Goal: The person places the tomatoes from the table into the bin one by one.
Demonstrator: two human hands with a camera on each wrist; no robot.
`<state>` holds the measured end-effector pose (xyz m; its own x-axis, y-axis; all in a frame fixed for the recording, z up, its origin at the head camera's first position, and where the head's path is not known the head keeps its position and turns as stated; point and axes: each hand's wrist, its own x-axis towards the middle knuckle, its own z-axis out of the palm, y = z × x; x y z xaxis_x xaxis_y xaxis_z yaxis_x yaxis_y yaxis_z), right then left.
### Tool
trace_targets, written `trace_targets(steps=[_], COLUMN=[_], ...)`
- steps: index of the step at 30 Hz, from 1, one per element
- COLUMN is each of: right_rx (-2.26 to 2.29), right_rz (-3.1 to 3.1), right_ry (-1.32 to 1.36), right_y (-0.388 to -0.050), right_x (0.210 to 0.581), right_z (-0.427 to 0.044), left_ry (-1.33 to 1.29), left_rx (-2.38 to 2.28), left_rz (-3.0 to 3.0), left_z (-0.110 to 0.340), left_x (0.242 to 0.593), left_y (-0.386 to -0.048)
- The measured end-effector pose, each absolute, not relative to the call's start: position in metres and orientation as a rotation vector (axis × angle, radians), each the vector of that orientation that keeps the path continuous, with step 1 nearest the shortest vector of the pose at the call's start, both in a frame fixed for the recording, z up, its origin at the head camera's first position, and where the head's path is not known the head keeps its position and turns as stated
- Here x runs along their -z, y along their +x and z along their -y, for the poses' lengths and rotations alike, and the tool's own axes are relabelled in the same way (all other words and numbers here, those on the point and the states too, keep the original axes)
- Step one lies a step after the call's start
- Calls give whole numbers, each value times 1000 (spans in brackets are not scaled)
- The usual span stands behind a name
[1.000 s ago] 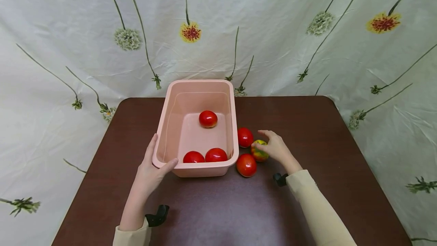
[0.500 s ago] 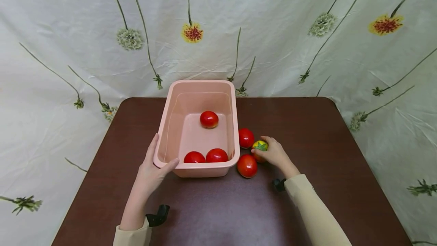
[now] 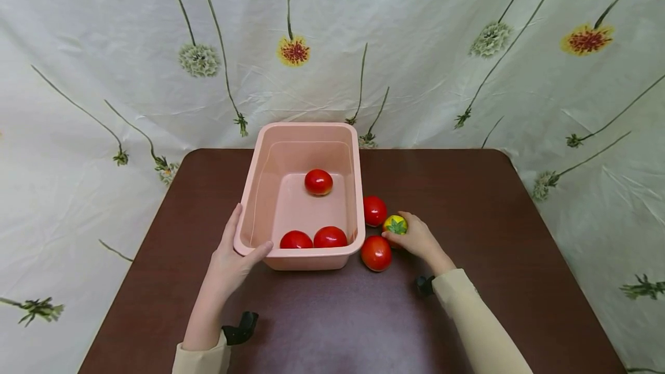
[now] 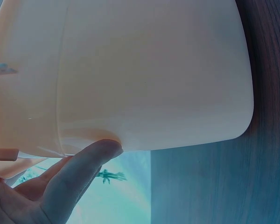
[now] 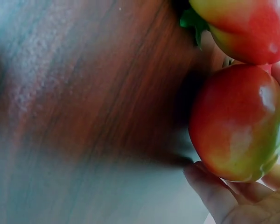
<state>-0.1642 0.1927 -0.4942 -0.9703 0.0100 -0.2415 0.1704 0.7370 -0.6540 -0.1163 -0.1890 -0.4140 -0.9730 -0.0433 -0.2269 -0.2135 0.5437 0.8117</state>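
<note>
A pink plastic box (image 3: 306, 253) stands on the table with several red tomatoes inside, one of them (image 3: 318, 182) toward the back. My left hand (image 3: 231, 258) rests against its near left corner, thumb along the front rim and straight fingers on the left side; the left wrist view shows the thumb (image 4: 86, 172) touching the wall. Right of the box, my right hand (image 3: 419, 239) holds a red-and-yellow tomato (image 3: 396, 225) between thumb and fingers, green calyx facing up. In the right wrist view this tomato (image 5: 238, 123) is close to another. Whether it touches the table, I cannot tell.
Two red tomatoes flank the held one: one behind it (image 3: 374, 210) and one in front (image 3: 376, 253), both close to the box's right wall. The dark brown table (image 3: 332, 316) ends at a flower-printed cloth (image 3: 415, 27) at the back.
My right hand's fingers have come together round the tomato, which has turned so its green calyx faces up. The hand has drawn slightly toward me. My left hand and the box stay put.
</note>
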Motion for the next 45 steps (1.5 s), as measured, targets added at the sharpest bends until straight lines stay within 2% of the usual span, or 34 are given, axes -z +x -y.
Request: trace_targets(steps=[24,45], right_rx=[1149,1317], right_rz=[-2763,-2777], right_ry=[203,204], right_y=[-162,-179], right_x=[490,440], right_z=[-198,-195], left_ry=[-211,-209], left_rx=[-1410,-1414], left_rz=[-2597,-2600], left_z=[188,189], left_x=[414,414], left_y=[-116,-117])
